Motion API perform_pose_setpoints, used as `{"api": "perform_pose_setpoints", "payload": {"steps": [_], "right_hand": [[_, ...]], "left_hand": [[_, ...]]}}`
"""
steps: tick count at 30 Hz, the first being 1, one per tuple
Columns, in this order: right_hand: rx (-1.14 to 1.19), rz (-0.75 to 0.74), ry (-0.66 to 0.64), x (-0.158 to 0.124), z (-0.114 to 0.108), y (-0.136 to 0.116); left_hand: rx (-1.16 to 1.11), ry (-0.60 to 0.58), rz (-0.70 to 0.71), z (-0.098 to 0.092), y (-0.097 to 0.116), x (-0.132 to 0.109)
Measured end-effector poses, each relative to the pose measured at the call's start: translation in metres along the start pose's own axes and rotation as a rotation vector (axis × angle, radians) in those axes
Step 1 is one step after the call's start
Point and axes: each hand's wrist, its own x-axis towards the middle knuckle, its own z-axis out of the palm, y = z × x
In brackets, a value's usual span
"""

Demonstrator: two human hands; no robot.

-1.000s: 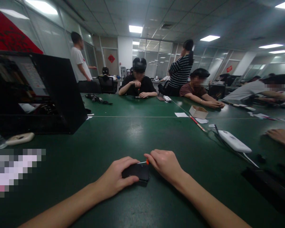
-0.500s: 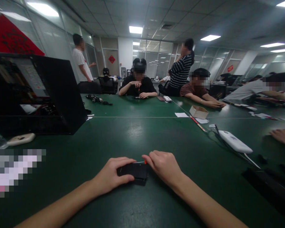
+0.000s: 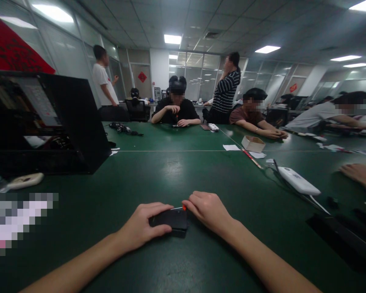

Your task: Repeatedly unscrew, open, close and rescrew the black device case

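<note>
Nothing written reads clearly: black characters on the red banner above the black computer case blur, as does the case's white label (likewise 1 red door sign beyond it).

A green bench fills the middle of the frame. At the left stands an open black computer case, with a cream oval object lying just below it. Right of centre lie a white power bank, a small cardboard box and a paper sheet. A co-worker's hand rests at the right edge. Across the bench sits a person in black; a person in a striped top stands beside.
</note>
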Motion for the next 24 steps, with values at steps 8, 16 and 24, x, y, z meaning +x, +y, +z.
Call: {"api": "perform_pose_setpoints", "payload": {"steps": [8,16,24], "right_hand": [[0.161,0.011,-0.047,0.003,0.014,-0.005],[0.293,0.091,-0.044,0.001,0.014,-0.006],[0.389,0.187,-0.019,-0.002,0.011,-0.016]], "left_hand": [[0.025,0.016,-0.001,-0.001,0.002,-0.002],[-0.134,0.105,-0.14,-0.001,0.005,-0.001],[-0.773,0.403,-0.415,0.002,-0.007,0.005]]}}
